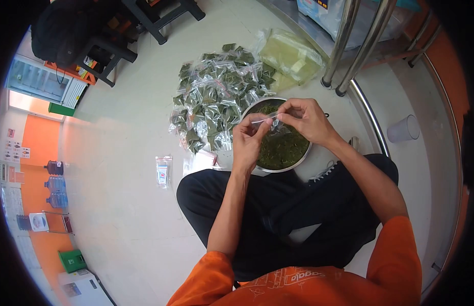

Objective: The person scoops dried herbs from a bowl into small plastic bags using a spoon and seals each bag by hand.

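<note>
Over the metal bowl (280, 171), just right of centre in the frame, I hold a small clear bag (279, 126) by its upper edge, my left hand (248, 138) pinching one side and my right hand (307, 121) the other, both closed tight on the plastic. Whether anything lies inside it I cannot tell, since my grip covers part of it. The film looks thin and slick, so I judge that an uneven pull could let one edge slip and drop the bag below; scraps caught along its mouth could also keep it from closing flat. Resting on the floor (130, 153), the bowl could shift or tip if nudged. Inside it lies a broad mass of chopped greens (284, 150). Toward the upper middle of the frame spreads a heap of clear packets (216, 97), those I can make out holding dark green pieces. Beside the heap, on its upper right, lie large yellowish-green bags (290, 56), their contents hard to read, and left of centre a flat clear pouch (163, 173) holds something white and blue.
</note>
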### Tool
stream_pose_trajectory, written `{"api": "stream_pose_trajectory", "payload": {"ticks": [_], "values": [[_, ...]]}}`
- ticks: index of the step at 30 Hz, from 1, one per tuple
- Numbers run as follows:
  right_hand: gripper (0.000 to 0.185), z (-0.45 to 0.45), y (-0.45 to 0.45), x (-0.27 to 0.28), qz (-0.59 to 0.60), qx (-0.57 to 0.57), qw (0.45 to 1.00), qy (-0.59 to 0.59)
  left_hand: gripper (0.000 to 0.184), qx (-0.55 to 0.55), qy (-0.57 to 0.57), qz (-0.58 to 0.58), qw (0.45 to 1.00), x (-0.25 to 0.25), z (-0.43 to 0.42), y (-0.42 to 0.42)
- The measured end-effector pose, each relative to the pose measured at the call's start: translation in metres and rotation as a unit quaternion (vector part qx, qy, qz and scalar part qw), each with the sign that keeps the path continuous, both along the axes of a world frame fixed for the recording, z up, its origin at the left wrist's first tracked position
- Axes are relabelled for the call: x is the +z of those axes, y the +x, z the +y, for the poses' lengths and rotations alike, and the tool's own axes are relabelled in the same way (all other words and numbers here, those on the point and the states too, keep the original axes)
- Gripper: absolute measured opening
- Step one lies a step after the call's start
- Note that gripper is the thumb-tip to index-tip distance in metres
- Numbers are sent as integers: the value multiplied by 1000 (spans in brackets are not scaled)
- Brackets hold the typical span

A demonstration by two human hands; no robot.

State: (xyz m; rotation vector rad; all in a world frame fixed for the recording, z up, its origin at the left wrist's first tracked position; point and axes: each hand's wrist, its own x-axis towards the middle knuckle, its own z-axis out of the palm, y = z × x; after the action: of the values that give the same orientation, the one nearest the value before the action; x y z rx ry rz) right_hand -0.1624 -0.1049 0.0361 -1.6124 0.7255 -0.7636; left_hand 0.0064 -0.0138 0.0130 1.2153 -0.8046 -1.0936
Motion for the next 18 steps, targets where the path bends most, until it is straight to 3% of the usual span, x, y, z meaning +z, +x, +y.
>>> {"api": "stream_pose_trajectory", "payload": {"ticks": [8,11,18], "values": [[15,2,2,1,-41,18,998,40,14,8,-14,0,1000,10,2,-2],[17,-3,-2,1,1,31,999,-12,15,-2,-5,-4,1000,7,0,-1],[15,2,1,3,-36,43,996,65,14,-7,-31,-46,998,8,1,4]]}}
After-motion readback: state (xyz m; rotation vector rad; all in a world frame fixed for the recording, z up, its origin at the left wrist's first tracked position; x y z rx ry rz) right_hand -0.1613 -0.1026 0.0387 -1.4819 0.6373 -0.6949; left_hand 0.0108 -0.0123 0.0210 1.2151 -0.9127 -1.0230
